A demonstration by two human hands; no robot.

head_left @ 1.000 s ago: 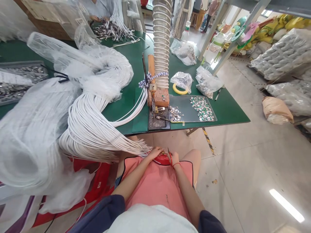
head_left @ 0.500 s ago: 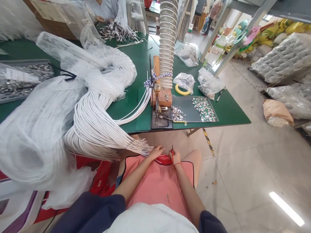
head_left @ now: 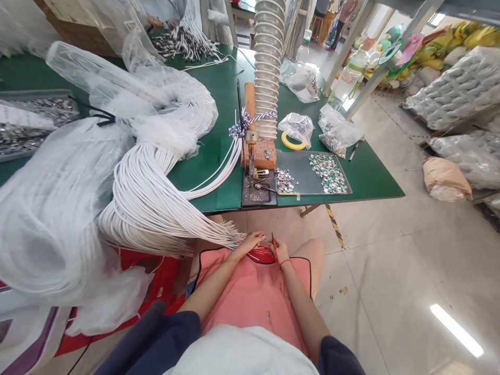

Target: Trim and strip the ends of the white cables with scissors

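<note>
Over the lap, my left hand (head_left: 250, 242) is closed in a pinch beside the loose cable ends, on what looks like the tip of a white cable; the fingers hide most of it. My right hand (head_left: 280, 252) is wrapped round scissors with red handles (head_left: 275, 251), their dark tips pointing up and away from me. Between and below the hands lies something red (head_left: 263, 256) with a few white strands across it. A thick bundle of white cables (head_left: 152, 195) hangs off the table edge at left and ends next to my left hand.
On the green table (head_left: 375, 182) stand a soldering-like fixture (head_left: 252, 156), a brick (head_left: 267, 154) and a ribbed duct (head_left: 269, 67). A tray (head_left: 302, 169) holds small metal and green parts. Plastic wrap (head_left: 62, 219) covers cables at left. Bagged parts (head_left: 338, 127) and yellow tape (head_left: 292, 141) lie behind.
My hands have shifted slightly while staying over the lap; the scissors' tips have moved a little left and up. The whole view has shifted slightly.
</note>
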